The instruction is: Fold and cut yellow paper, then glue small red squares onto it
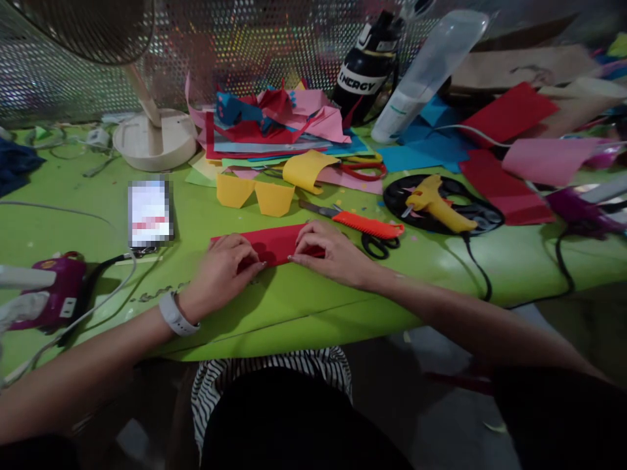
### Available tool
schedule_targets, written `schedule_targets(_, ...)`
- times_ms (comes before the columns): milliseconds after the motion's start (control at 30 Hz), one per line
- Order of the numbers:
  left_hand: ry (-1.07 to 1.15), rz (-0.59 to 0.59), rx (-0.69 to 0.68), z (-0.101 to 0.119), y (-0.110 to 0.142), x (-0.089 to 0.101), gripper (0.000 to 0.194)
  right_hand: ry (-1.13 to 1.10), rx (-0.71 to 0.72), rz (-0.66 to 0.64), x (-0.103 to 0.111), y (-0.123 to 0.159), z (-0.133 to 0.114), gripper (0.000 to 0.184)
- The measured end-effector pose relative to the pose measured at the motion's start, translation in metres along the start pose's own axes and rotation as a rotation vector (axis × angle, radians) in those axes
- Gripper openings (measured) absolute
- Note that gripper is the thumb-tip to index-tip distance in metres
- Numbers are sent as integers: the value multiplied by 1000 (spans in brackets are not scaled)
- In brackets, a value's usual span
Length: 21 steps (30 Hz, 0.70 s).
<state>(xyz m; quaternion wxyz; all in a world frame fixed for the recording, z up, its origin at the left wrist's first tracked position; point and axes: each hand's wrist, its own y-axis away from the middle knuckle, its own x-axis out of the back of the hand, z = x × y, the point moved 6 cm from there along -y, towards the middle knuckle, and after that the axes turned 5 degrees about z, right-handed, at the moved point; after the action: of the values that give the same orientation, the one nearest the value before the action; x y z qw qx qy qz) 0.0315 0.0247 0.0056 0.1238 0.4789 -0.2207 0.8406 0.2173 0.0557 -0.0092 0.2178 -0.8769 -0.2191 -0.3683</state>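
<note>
A strip of red paper (277, 244) lies on the green table in front of me, its near edge between my two hands. My left hand (226, 267) has its fingers curled over the left part of the paper, thumb against the near edge. Over the right part, my right hand (330, 253) pinches the same edge with thumb and fingers. Just beyond the paper sits a yellow paper cutout (255, 194) of two joined shapes. An orange box cutter (368, 223) and black-handled scissors (377, 245) lie to the right of my right hand.
A yellow glue gun (439, 203) rests on a black round holder (490, 212). Behind are stacked coloured papers (274, 147), red-handled scissors (363, 171), a black bottle (365, 72) and a fan base (154, 147). A phone (149, 212) and purple power strip (53, 290) lie left.
</note>
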Motion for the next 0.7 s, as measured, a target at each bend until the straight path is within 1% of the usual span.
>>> schedule_targets(167, -133, -18, -4, -1, 6, 1, 25, 12, -42, 6, 0, 2, 3, 12)
schedule_targets(400, -366, -32, -18, -4, 8, 5, 43, 37, -43, 48, 2, 6, 5, 14)
schedule_targets(567, -435, -19, -49, -8, 6, 4, 53, 25, -51, 46, 5, 7, 11, 14)
schedule_targets(700, -474, 24, -58, -11, 6, 8, 55, 37, -84, 33, 8, 8, 14, 14)
